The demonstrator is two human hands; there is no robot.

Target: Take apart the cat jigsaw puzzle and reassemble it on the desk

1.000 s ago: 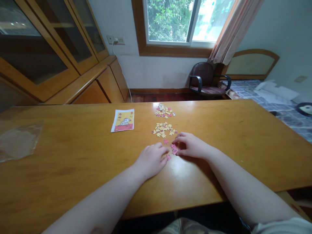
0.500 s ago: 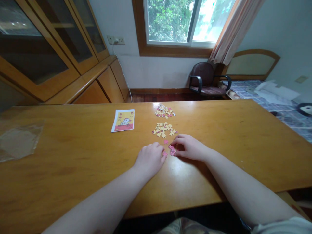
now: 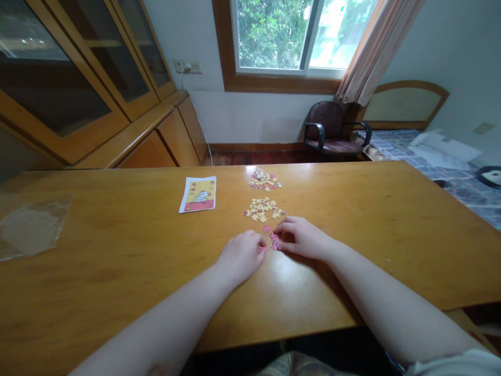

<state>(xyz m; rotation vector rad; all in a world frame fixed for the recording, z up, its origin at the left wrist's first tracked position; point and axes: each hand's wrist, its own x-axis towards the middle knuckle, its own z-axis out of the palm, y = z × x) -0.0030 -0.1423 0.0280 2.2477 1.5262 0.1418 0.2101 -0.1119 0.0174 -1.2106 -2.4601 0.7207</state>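
My left hand (image 3: pixel 241 254) rests low over the table, its thumb and fingers closed on a pink puzzle piece (image 3: pixel 263 249) that is partly hidden. Across a small gap, my right hand (image 3: pixel 304 237) grips a small cluster of pink puzzle pieces (image 3: pixel 275 241) between thumb and fingers. These pieces lie close together on the wood; whether all are joined I cannot tell. A single pink piece (image 3: pixel 266 228) lies just beyond both hands. Farther off is a loose group of mostly yellow pieces (image 3: pixel 261 210), and behind it a mixed pile of pieces (image 3: pixel 263 179).
The wooden table (image 3: pixel 129 261) carries a picture card (image 3: pixel 199 194) with a white animal on yellow and pink. A clear plastic bag (image 3: pixel 31 227) lies at the far left. Beyond the table stand a glass-door cabinet (image 3: pixel 117 115), an armchair (image 3: pixel 331 128) and a bed (image 3: pixel 426 151).
My left hand has shifted slightly, and more of its pink piece is covered by the fingers. My right hand has moved a touch left with the pink cluster.
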